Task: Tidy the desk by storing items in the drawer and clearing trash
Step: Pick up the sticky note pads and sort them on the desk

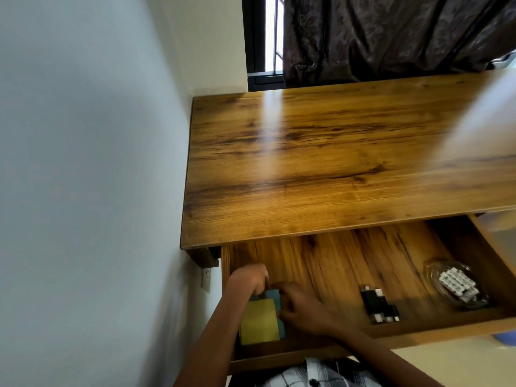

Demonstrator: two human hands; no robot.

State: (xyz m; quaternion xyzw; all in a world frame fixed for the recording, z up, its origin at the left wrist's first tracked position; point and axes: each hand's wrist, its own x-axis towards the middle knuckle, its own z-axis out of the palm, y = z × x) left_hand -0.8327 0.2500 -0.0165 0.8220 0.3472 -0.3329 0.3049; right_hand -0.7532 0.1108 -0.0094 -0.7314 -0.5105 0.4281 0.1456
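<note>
Left hand [249,277] down in the open drawer [435,328], at its left end, fingers curled over the top edge of the blue pad [275,296]. Right hand [300,305] just beside it, fingers bent and touching the right edge of the same pads; whether gripping or only touching, cannot tell, too blurred. Yellow pad [259,325] lying flat on top of the blue pad, in the near left corner of the drawer, with blue peeking out at the top and right side. Both bare arms reaching in from the bottom, over the front wall of the drawer.

Further right on the drawer floor, well apart from the pads, a small pile of black plugs and sticks [379,305] with shiny metal ends. Near the right end of the drawer, a clear bag [446,277] with a white block of little buttons [458,283] inside.

Above the drawer, the brown wooden counter [335,163], shiny with light. Behind the counter, a dark curtain [391,34] and a strip of bright window [270,32]. On the left, a pale wall [83,163] with a white socket [206,277] low down beside the drawer. At the very bottom, a bit of checked shirt [324,375].
</note>
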